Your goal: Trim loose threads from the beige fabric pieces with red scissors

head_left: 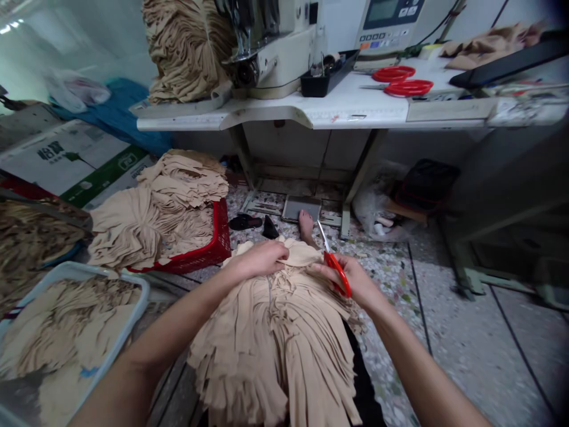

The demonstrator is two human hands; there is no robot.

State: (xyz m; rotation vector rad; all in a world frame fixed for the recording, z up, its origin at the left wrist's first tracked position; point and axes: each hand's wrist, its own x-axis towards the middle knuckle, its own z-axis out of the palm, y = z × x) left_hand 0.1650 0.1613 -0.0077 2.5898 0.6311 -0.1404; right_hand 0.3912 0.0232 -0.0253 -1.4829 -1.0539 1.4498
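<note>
A thick bundle of beige fabric pieces [267, 344] lies across my lap, its layers fanning out toward me. My left hand [263, 258] is closed on the fabric at the far end of the bundle, fingers pinching a piece. Red-handled scissors [336, 274] are in my right hand [351, 279], their blades pointing up and away from me. The thumb and fingers of that hand reach to the fabric's right edge. Whether they also pinch the cloth I cannot tell.
Ahead stands a white sewing table [347, 112] with a sewing machine [275, 53], a black tray [326, 74] and more red scissors [409, 88]. On my left are a red basket [222, 234] and a white bin [144, 290], both holding beige fabric. A foot pedal [291, 209] lies under the table.
</note>
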